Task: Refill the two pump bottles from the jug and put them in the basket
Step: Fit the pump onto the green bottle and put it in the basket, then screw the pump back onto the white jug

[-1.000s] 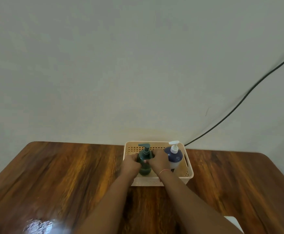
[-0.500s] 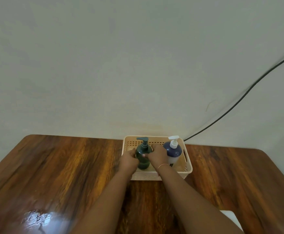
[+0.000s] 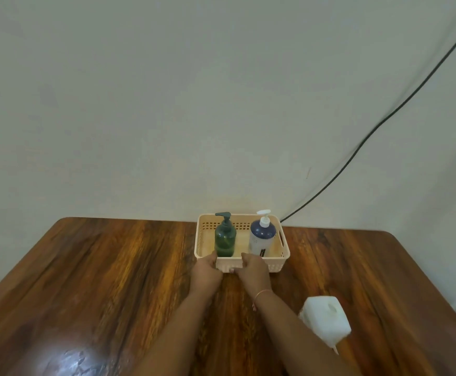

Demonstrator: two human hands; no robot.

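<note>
Wooden table [image 3: 113, 280], glossy, glare patch at its near left. Pale wall behind, a black cable [image 3: 370, 137] slanting down it to the table's back edge, just right of the basket.

Landmark: cream perforated basket [image 3: 282, 246], at the table's back edge, centre-right.

White jug [image 3: 327, 320]: on the table, well in front of the basket and to its right, partly behind the right forearm. Cap seems on. Level of liquid cannot be read.

Right hand [image 3: 252, 270]: at the basket's near wall, right of centre. Fingers curled loosely, tips touching or nearly touching the rim; whether they truly grip it cannot be told. Thin bangle on the wrist.

Left hand [image 3: 207, 270]: at the near wall, left of centre. Fingers bent against the wall just below the green bottle; grip on the basket likewise uncertain. Neither hand holds a bottle.

Blue bottle [image 3: 262, 238], white pump: upright inside the basket, right half.

Green bottle [image 3: 225, 238], dark pump: upright inside the basket, left half, apart from the blue one.

Judgement: both bottles capped and stowed, jug set aside. Task looks essentially complete; at most a nudge to square the basket remains. Fill levels not verifiable.
</note>
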